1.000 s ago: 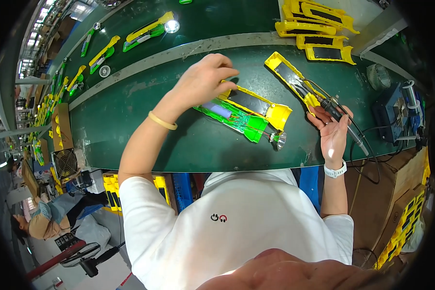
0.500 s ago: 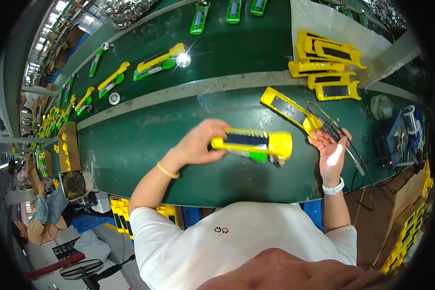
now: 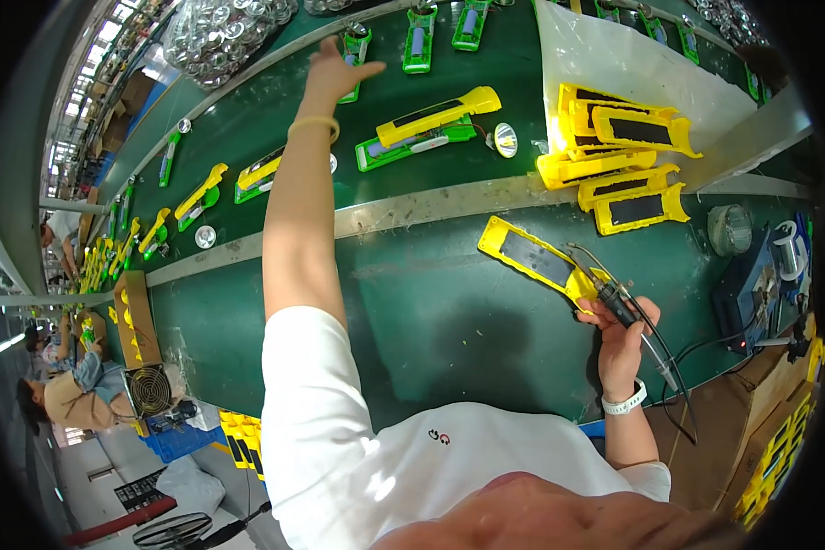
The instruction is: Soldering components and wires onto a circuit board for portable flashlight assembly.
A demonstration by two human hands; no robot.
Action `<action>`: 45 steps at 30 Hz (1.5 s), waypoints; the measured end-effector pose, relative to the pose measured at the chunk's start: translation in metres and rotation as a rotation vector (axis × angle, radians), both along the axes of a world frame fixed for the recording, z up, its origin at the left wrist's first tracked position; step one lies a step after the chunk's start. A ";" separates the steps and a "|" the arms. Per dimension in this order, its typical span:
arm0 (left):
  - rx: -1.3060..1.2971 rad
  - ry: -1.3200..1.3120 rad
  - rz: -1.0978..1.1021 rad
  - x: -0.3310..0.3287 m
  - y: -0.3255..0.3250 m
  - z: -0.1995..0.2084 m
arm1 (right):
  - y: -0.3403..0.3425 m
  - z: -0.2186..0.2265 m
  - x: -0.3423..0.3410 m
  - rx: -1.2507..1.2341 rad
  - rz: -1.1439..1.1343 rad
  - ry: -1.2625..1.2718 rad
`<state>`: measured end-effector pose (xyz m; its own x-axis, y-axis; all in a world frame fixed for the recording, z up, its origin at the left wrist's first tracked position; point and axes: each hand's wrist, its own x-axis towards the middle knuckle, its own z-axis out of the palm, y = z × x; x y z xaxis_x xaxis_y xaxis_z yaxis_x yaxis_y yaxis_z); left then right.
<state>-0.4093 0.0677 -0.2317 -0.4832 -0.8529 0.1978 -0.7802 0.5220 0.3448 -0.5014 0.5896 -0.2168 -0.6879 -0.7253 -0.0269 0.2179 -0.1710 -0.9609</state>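
Note:
My left hand [image 3: 332, 71] reaches to the far side of the bench, over a green housing [image 3: 357, 44] with a battery in it. Its fingers are spread, thumb out to the right; whether they touch the housing cannot be made out. In my right hand [image 3: 621, 335] is a soldering iron [image 3: 620, 307], its tip pointing away to the left. Those same fingers meet the near end of a yellow flashlight shell [image 3: 532, 259] with a dark panel. Beyond the ledge lies a yellow-and-green flashlight [image 3: 431, 119], partly open, with a loose silver reflector [image 3: 504, 139] beside it.
Several yellow shells [image 3: 632, 133] are heaped on a white sheet [image 3: 577, 46]. Other green housings [image 3: 419, 41] line the far belt. A bag of reflectors [image 3: 220, 37] sits at the far left. A blue soldering station [image 3: 741, 284] and a glass jar [image 3: 730, 229] stand right.
My left hand has let go of the yellow-and-green flashlight, now beyond the ledge, and has moved far forward. My right hand still grips the soldering iron. The whole view has shifted slightly.

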 end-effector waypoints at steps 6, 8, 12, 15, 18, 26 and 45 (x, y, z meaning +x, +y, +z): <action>0.022 0.113 0.085 0.032 0.033 -0.019 | 0.007 0.001 0.003 -0.021 0.062 0.027; 0.070 0.278 -0.042 0.056 0.080 0.004 | 0.008 0.002 0.003 -0.045 0.054 0.010; 0.145 0.244 -0.398 0.123 0.203 0.035 | 0.009 0.001 -0.003 0.006 0.016 -0.118; 0.252 0.298 -0.732 0.155 0.286 0.043 | -0.004 0.008 -0.010 0.067 0.105 -0.219; 0.293 0.260 -0.887 0.161 0.326 0.035 | -0.014 0.006 -0.002 0.143 0.264 -0.340; 0.218 0.386 -0.324 0.172 0.349 0.037 | 0.012 0.017 -0.001 -0.177 -0.146 -0.097; -0.026 0.381 -0.783 0.128 0.375 0.045 | 0.034 0.022 0.032 -0.063 -0.035 -0.150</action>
